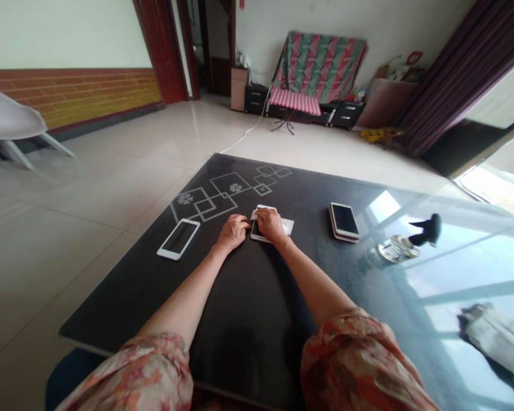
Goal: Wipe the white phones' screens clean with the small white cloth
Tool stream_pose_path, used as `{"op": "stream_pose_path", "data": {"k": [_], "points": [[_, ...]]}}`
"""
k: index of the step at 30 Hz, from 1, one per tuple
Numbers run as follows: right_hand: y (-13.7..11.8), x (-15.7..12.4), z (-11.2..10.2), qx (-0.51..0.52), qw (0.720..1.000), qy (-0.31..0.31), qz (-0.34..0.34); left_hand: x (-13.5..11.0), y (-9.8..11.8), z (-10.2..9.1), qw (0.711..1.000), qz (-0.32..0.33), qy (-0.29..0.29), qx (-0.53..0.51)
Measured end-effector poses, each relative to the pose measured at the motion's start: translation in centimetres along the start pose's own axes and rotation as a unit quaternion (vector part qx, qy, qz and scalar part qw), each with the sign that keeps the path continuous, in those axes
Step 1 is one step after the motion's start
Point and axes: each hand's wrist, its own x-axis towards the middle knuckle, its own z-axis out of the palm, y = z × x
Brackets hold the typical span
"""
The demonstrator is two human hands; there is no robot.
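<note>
A white phone (257, 230) lies face up in the middle of the dark glass table (248, 319), mostly under my hands. My left hand (232, 231) rests curled at the phone's left edge, fingers bent against it. My right hand (269, 224) sits on top of the phone, fingers closed and pressing a small white cloth (288, 226) that sticks out to the right. What my left fingers grip is hidden.
A second white phone (179, 238) lies to the left and a third phone (344, 221) to the right. A clear spray bottle (400, 245) with a black trigger lies on its side further right. Folded grey fabric (499, 337) sits at the table's right edge.
</note>
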Motion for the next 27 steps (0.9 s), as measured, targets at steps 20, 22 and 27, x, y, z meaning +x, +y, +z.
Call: {"op": "stream_pose_path", "data": {"k": [20, 22, 27], "points": [[1.3, 2.8, 0.2, -0.006, 0.998, -0.006, 0.063, -0.2, -0.5, 0.2, 1.0, -0.001, 0.002, -0.005], [1.0, 2.2, 0.0, -0.006, 0.999, -0.012, 0.051, -0.1, -0.5, 0.2, 1.0, -0.004, 0.002, -0.003], [0.0, 0.2, -0.6, -0.003, 1.0, -0.009, 0.022, 0.0, -0.4, 0.1, 0.999, -0.036, 0.018, 0.006]]}}
